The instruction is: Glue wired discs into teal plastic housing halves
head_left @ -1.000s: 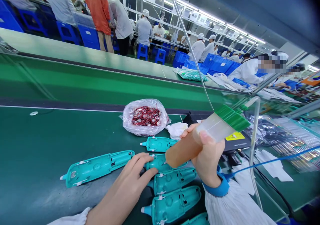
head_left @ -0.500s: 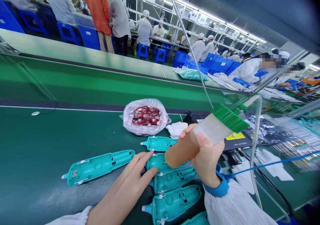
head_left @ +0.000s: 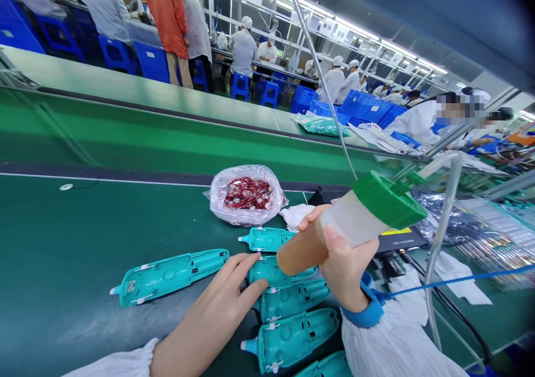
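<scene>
My right hand (head_left: 349, 260) is wrapped round a translucent bottle (head_left: 355, 215) with a green cap and brown contents, tilted with its brown end down to the left above the teal shells. My left hand (head_left: 229, 288) has its fingers apart, its fingertips at the left end of a teal shell (head_left: 270, 271) in a column of several. Whether the fingertips press on it is hard to tell. One more teal shell (head_left: 167, 276) lies alone to the left of that hand. All these shells show their hollow inner side.
Behind the shells stands a plastic bag (head_left: 217, 198) of red wires with round discs. A white cloth (head_left: 295, 215), a black box (head_left: 401, 240), a clear tube (head_left: 443, 237) and metal rods (head_left: 493, 243) are to the right. People work beyond the green partition.
The bottle's green cap has turned a little, showing more of its top, and the clear tube has shifted right. The view has moved slightly; both hands keep nearly the same pose.
</scene>
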